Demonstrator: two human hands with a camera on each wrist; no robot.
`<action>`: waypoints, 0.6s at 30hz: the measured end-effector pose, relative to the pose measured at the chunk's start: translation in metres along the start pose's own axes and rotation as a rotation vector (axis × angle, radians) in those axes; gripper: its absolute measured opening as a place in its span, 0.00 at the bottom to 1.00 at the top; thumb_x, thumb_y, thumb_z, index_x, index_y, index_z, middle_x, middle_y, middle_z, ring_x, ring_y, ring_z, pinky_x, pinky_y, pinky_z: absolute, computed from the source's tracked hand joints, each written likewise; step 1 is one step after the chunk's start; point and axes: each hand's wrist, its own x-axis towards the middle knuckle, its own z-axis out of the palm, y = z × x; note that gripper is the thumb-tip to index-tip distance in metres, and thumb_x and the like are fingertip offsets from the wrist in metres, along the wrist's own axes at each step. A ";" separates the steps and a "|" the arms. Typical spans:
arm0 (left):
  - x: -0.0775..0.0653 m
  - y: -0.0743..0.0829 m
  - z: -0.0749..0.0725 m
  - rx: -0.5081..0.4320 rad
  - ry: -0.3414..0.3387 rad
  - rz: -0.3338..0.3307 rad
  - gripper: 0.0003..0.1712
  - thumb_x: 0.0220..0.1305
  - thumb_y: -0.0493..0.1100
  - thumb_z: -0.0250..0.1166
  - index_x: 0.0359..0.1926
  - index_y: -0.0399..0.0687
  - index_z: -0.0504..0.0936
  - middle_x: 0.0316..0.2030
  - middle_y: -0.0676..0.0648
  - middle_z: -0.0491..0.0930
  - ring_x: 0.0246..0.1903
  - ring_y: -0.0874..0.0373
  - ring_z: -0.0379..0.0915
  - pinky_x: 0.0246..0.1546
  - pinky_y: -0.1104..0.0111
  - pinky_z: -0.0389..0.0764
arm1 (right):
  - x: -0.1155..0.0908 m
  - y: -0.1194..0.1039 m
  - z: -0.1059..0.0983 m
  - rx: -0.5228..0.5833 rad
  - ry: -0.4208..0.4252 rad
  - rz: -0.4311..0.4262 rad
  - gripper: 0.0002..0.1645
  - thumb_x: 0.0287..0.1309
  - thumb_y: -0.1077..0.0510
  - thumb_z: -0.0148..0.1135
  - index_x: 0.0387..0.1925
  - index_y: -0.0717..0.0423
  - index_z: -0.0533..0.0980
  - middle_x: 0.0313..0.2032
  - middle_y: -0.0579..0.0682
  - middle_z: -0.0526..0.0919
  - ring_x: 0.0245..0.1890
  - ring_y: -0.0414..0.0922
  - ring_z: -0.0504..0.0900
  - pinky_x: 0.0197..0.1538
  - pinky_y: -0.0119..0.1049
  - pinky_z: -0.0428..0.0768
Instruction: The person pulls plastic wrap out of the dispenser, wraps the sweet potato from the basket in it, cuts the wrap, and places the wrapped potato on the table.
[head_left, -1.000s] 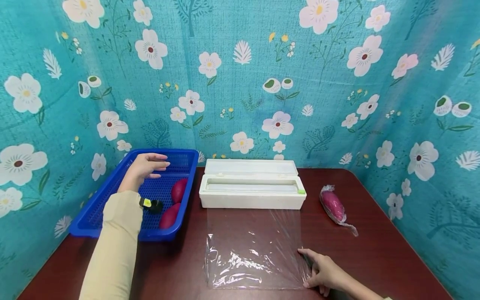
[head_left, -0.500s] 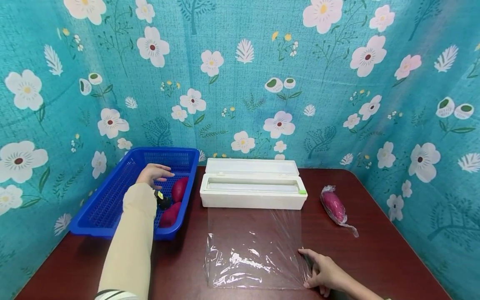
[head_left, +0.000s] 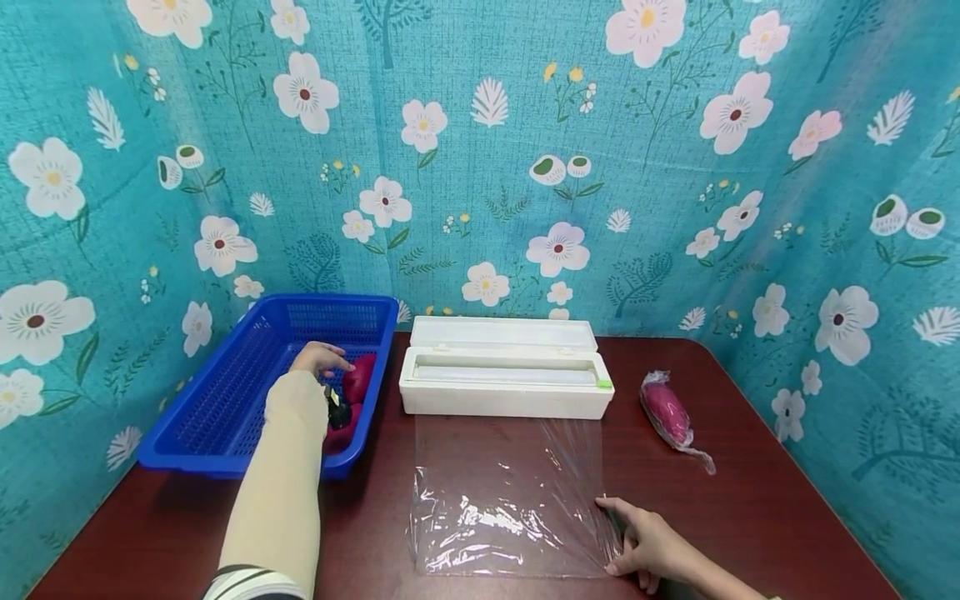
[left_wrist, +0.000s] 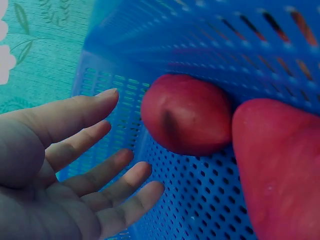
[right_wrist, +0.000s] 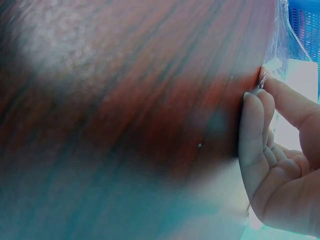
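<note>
My left hand (head_left: 321,358) is over the right side of the blue basket (head_left: 225,462). In the left wrist view its fingers are spread and loosely bent, apart from a smooth purple-red sweet potato-like piece (left_wrist: 187,117). A second such piece (left_wrist: 280,165) lies beside it, against the basket wall. My right hand (head_left: 656,546) is at the near right corner of a sheet of cling film (head_left: 510,500), holding its edge between thumb and fingers. The sheet runs from a white cling film box (head_left: 506,400) with its lid up. The right wrist view shows bunched film (right_wrist: 265,75) at the fingertips.
A purple-red piece wrapped in film (head_left: 667,412), its ends twisted, lies on the dark red table (head_left: 750,500) right of the box. A green tab (head_left: 603,384) sits at the box's right end. Flowered blue cloth (head_left: 480,167) hangs behind and on both sides.
My left hand has moved right and lower inside the basket, toward the purple-red pieces. My right hand has kept still on the film's corner.
</note>
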 end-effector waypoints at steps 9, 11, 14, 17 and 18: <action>0.039 -0.028 0.008 0.114 0.022 0.004 0.32 0.33 0.51 0.77 0.45 0.46 0.80 0.44 0.41 0.75 0.30 0.49 0.72 0.31 0.59 0.73 | 0.000 -0.002 -0.001 0.009 -0.009 0.020 0.52 0.34 0.57 0.74 0.60 0.66 0.57 0.10 0.47 0.72 0.06 0.37 0.70 0.08 0.39 0.71; 0.059 -0.042 0.008 0.126 0.029 0.016 0.32 0.32 0.52 0.77 0.43 0.46 0.80 0.42 0.42 0.76 0.29 0.50 0.73 0.30 0.60 0.74 | 0.000 -0.002 -0.002 0.009 -0.010 0.024 0.52 0.34 0.57 0.74 0.60 0.66 0.57 0.11 0.48 0.72 0.06 0.37 0.70 0.08 0.39 0.71; 0.090 -0.064 0.010 0.127 0.046 0.028 0.37 0.30 0.54 0.77 0.46 0.44 0.79 0.43 0.41 0.76 0.30 0.49 0.73 0.28 0.60 0.75 | 0.000 -0.003 -0.002 0.007 -0.008 0.028 0.52 0.34 0.57 0.74 0.60 0.65 0.57 0.11 0.48 0.72 0.06 0.37 0.70 0.09 0.38 0.71; 0.117 -0.081 0.010 0.098 0.049 0.018 0.45 0.25 0.55 0.78 0.49 0.42 0.75 0.46 0.39 0.74 0.30 0.48 0.74 0.28 0.59 0.75 | 0.000 -0.002 -0.001 0.004 -0.003 0.028 0.52 0.33 0.57 0.74 0.60 0.65 0.58 0.11 0.48 0.72 0.06 0.37 0.70 0.08 0.38 0.71; 0.125 -0.086 0.010 0.087 0.061 0.017 0.48 0.18 0.56 0.79 0.47 0.42 0.76 0.44 0.40 0.74 0.27 0.49 0.74 0.25 0.61 0.75 | -0.001 -0.002 -0.001 0.004 -0.001 0.026 0.51 0.33 0.57 0.74 0.60 0.65 0.58 0.11 0.47 0.72 0.06 0.37 0.70 0.08 0.38 0.71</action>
